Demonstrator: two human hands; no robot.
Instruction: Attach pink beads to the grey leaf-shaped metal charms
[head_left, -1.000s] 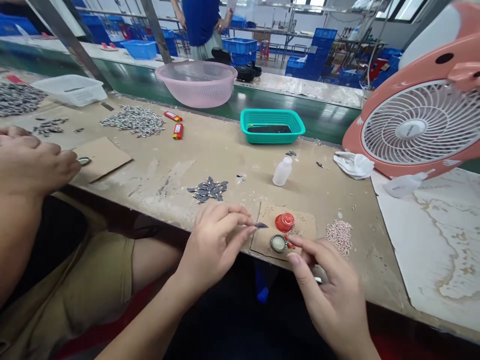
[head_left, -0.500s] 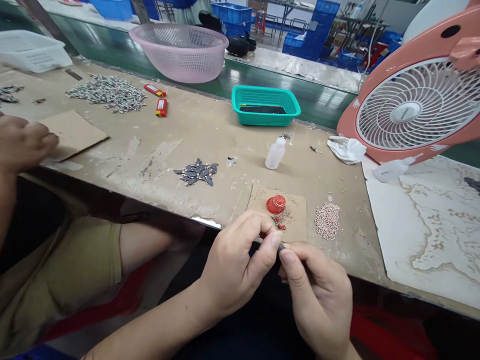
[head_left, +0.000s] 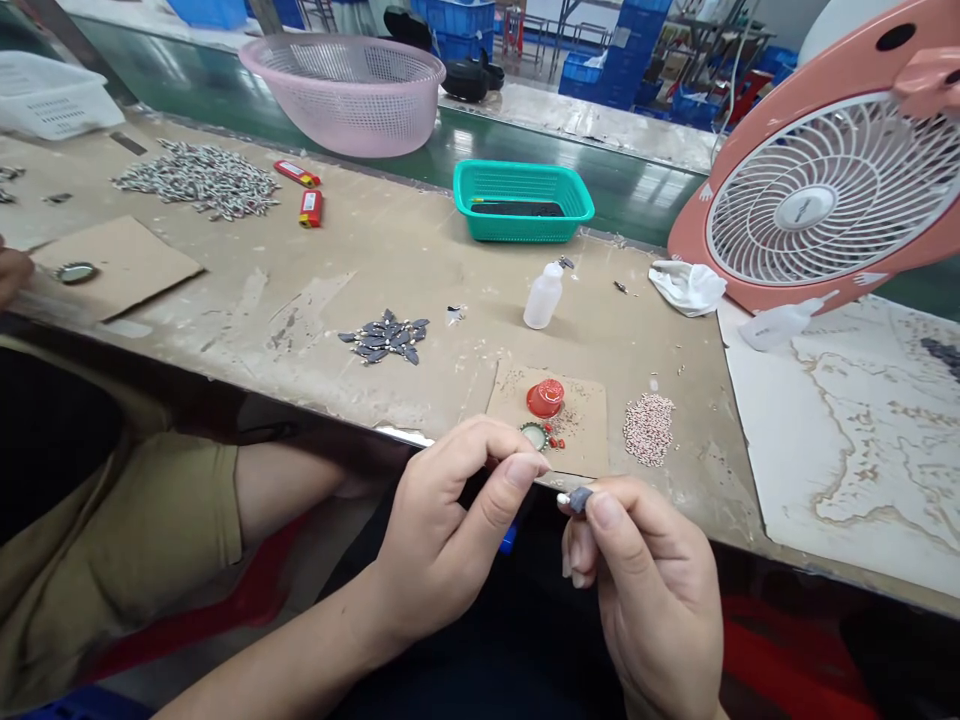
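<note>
Between the thumb and forefinger of my right hand (head_left: pixel 652 570) is a small dark grey piece with a pale tip (head_left: pixel 579 499), pointing left. My left hand (head_left: pixel 450 510) is just left of it and apart from it, thumb and forefinger pinched together; anything between them is too small to make out. Beyond my fingers lies a cardboard square (head_left: pixel 591 405). On it are an upturned red cup (head_left: pixel 546 398), a bottle cap (head_left: pixel 534 436), a few red bits (head_left: pixel 555 441) and dark specks. Small pinkish beads (head_left: pixel 649 430) are heaped to the right.
Dark grey pieces (head_left: pixel 385 338) lie piled left of a white squeeze bottle (head_left: pixel 543 297). Farther back are a green basket (head_left: pixel 523 228), a pink basket (head_left: pixel 345 110) and a heap of pale pieces (head_left: pixel 199 180). A fan (head_left: pixel 814 205) stands right; another person's hand (head_left: pixel 11 275) is far left.
My hands have drawn apart, and the dark grey piece now shows in my right fingers. The bottle cap has come into view. The other person's hand has moved left, uncovering another cap.
</note>
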